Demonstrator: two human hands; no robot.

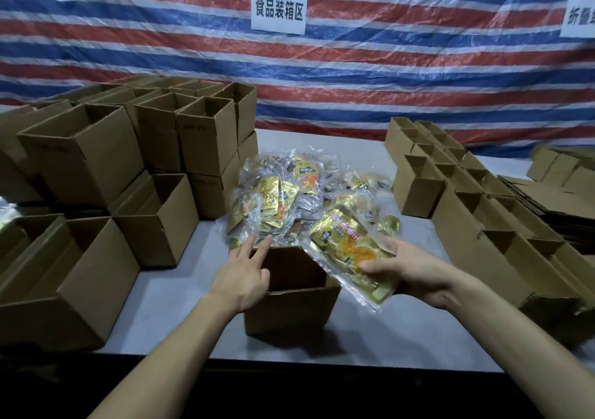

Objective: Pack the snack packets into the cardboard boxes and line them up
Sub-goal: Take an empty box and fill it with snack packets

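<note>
An open cardboard box [291, 312] stands on the table right in front of me. My left hand [244, 273] lies over its left rim with fingers stretched toward the pile of snack packets [289, 193] behind the box, holding nothing. My right hand [409, 270] grips a gold and yellow snack packet [347, 251], tilted above the box's right rim. The heap holds several more clear and gold packets.
Stacked open boxes [106, 161] fill the left side of the grey table [180, 277]. Rows of smaller open boxes [450, 186] run along the right, with flat folded cartons [553, 206] beyond. A striped tarp [386, 64] with paper signs hangs behind.
</note>
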